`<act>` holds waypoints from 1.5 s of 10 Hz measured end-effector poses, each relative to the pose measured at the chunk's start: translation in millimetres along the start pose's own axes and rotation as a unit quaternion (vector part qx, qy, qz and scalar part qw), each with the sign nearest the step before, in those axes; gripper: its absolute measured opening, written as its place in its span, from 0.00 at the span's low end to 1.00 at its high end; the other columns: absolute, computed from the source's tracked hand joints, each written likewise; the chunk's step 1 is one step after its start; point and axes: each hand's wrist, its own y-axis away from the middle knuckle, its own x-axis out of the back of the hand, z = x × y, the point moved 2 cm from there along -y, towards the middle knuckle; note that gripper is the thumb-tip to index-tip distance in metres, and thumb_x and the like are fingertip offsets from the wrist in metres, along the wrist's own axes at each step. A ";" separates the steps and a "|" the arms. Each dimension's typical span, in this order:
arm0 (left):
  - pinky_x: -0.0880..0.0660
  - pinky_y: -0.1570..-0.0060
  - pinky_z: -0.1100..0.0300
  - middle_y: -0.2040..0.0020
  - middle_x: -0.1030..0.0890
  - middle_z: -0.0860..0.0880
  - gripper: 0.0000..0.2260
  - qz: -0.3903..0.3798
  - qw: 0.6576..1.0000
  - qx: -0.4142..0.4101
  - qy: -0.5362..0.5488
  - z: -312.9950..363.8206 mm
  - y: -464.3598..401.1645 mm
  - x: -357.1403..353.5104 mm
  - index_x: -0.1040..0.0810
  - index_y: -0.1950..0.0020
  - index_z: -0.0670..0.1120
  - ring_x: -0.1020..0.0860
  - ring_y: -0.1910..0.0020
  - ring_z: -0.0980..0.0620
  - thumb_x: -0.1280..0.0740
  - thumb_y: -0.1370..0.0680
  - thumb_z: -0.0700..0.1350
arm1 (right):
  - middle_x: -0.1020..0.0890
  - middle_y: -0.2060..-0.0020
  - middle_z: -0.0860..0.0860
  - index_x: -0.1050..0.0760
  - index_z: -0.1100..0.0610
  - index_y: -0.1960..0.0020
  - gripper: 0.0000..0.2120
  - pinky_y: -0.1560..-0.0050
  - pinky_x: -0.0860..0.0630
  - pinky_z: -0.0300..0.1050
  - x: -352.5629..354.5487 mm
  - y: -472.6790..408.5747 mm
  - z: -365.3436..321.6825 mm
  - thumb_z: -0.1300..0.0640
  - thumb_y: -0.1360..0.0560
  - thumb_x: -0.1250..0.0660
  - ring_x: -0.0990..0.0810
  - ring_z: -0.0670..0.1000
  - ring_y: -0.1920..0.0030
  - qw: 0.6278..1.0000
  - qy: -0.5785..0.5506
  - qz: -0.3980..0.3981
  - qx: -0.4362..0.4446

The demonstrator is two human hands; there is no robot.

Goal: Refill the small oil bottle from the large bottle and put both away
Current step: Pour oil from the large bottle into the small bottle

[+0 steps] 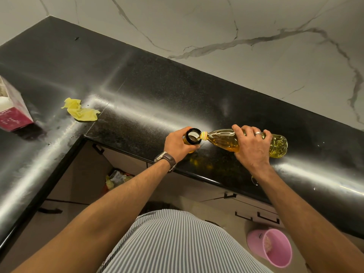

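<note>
Hands work as a pair at the near edge of a black stone surface point(137, 79): at about 9 o'clock of the pour, the left hand point(180, 142), a watch point(165, 158) on its wrist, wraps its fingers round the small oil bottle point(192, 137), which stands upright with its black-rimmed mouth open to the top. That grasp looks meant to keep the little bottle from tipping or sliding while oil comes in. At 3 o'clock the right hand point(251, 145), a ring on one finger, clasps the large bottle point(275, 143) from above around its middle and holds it tipped almost level, its yellow neck at the small bottle's rim so that the oil has next to no gap to cross. Oil lies pooled toward the neck end, and the base end looks nearly clear, so a steeper tilt will probably be needed as it drains.

Well off at 10 o'clock lies a crumpled yellow cloth point(80, 112), perhaps kept for drips, and beyond it at the far left edge a pink-and-white carton point(13, 113). Down at 5 o'clock a pink bucket point(273, 249) stands on the floor below the drawers.

The refill appears to be under way; capping and putting both bottles away remain.
</note>
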 end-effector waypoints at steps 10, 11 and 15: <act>0.18 0.40 0.50 0.44 0.14 0.52 0.26 0.002 1.000 0.003 0.005 1.9 0.9 2.1 0.18 0.35 0.50 0.17 0.42 0.53 0.17 0.31 0.51 | 0.19 0.36 0.57 0.31 0.50 0.25 0.42 0.34 0.28 0.70 -0.4 -1.9 1.0 0.53 0.34 0.16 0.20 0.63 0.35 1.000 0.008 -0.002 0.001; 0.19 0.40 0.50 0.44 0.14 0.52 0.26 0.002 1.000 0.003 0.005 2.4 0.9 2.4 0.19 0.35 0.50 0.17 0.42 0.53 0.17 0.31 0.51 | 0.19 0.36 0.57 0.31 0.50 0.25 0.42 0.34 0.29 0.70 0.0 -1.7 0.5 0.54 0.34 0.16 0.20 0.63 0.35 1.000 0.007 -0.002 0.002; 0.19 0.39 0.50 0.43 0.14 0.51 0.27 0.003 1.000 0.007 0.005 3.4 1.8 2.1 0.19 0.34 0.50 0.17 0.41 0.52 0.17 0.31 0.51 | 0.19 0.37 0.58 0.31 0.51 0.25 0.40 0.34 0.29 0.70 1.2 -1.2 0.8 0.53 0.33 0.16 0.20 0.64 0.35 1.000 0.001 0.004 0.003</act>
